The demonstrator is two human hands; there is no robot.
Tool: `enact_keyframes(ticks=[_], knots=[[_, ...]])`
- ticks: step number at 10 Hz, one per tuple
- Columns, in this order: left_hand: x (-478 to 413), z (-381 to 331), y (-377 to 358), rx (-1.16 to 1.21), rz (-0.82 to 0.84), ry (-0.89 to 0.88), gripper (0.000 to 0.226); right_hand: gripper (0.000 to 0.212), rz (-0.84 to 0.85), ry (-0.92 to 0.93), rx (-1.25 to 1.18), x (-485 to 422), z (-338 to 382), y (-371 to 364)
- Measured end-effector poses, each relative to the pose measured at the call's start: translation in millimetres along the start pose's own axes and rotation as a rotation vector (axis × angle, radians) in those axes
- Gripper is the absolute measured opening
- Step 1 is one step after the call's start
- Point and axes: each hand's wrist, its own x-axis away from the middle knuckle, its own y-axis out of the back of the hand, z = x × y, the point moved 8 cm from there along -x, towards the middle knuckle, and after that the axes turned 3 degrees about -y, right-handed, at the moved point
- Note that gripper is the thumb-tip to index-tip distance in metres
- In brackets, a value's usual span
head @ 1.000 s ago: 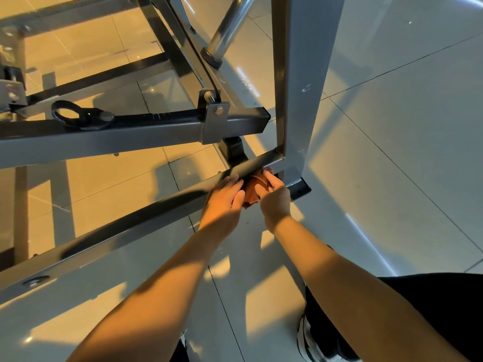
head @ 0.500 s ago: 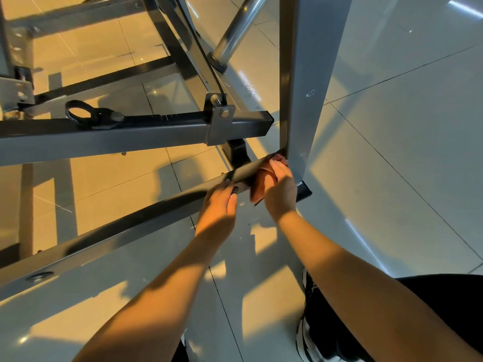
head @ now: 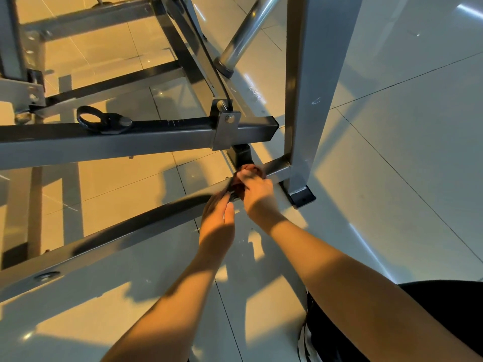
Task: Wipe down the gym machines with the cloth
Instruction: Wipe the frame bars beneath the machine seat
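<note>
A grey steel gym machine frame fills the view. Its low base bar (head: 130,228) runs along the floor from lower left to the upright post (head: 305,87) at right. My right hand (head: 258,194) presses a crumpled reddish-brown cloth (head: 241,182) onto this bar, a little left of where it meets the post. My left hand (head: 218,223) rests on the same bar just left of the cloth, fingers curled over the bar's near edge and partly hidden in shadow.
A second horizontal bar (head: 104,145) with a black pull-pin ring (head: 90,118) crosses above the base bar. A chrome tube (head: 248,30) slants down behind. The post's black foot (head: 302,197) sits on glossy floor tiles (head: 392,152). My shoe (head: 304,338) shows at lower right.
My right hand slid the cloth along the base bar, first toward the upright post, then slightly back left. My left hand stayed on the bar beside it.
</note>
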Motion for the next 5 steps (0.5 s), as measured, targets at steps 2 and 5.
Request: enact_keyframes(ticks=[2, 5], knots=[[20.9, -22.7, 19.0, 0.067, -0.008, 0.023, 0.032, 0.028, 0.210, -0.144, -0.120, 53.9, 35.3, 12.9], [116.4, -48.9, 21.4, 0.703, 0.008, 0.438, 0.037, 0.038, 0.235, -0.425, -0.563, 150.7, 21.2, 44.3]])
